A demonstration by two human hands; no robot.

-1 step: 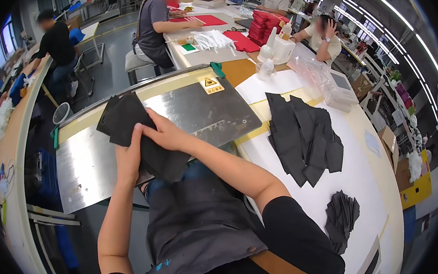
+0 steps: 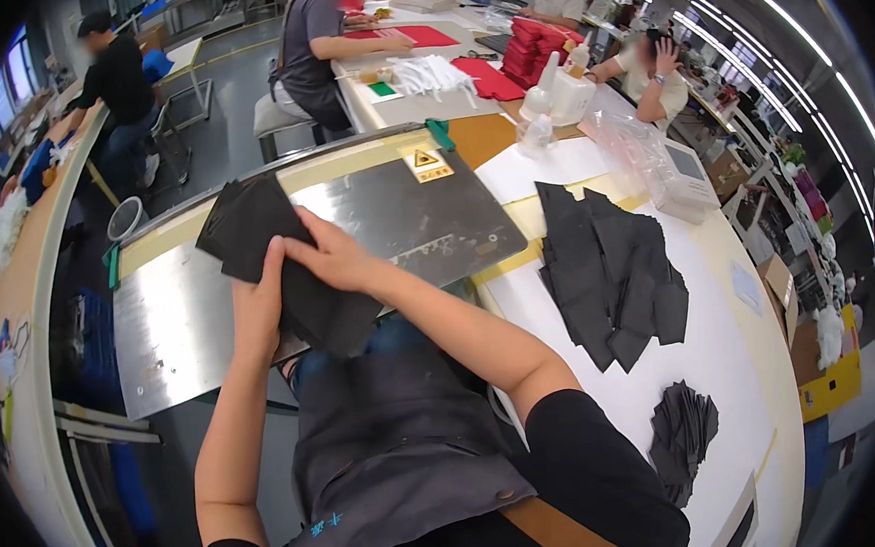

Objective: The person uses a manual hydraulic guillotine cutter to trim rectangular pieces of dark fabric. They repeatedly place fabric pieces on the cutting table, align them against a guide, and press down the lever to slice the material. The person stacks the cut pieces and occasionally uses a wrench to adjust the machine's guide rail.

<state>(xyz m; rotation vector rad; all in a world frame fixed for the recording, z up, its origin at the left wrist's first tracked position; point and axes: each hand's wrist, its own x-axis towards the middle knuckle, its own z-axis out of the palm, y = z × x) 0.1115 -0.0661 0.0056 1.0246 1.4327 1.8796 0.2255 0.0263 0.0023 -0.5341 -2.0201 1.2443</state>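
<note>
1. The black stack (image 2: 244, 225) is in my two hands, above the near part of the metal plate. Its long axis slants from the upper left, away from me, down to the lower right, where the near end points toward my lap.
2. Its pieces are flat, matt and thin, like cloth or soft sheet; I cannot tell which. At the far end, their straight edges and corners spread in a slight fan.
3. My left hand (image 2: 257, 305) grips the stack from the near left, thumb up along its face, the other fingers mostly hidden. My right hand (image 2: 334, 260) is closed on its right edge, the thumb reaching toward the left one.
4. The metal plate (image 2: 404, 210) is smooth, shiny and round-cornered, with a yellow warning label (image 2: 428, 164) near its far edge.
5. To my right, on smooth white paper (image 2: 733, 356), lie a large black pile (image 2: 613, 273) of overlapping strips, roughly lengthwise to me, and a smaller black bunch (image 2: 683, 439) with jagged, layered edges.
</note>
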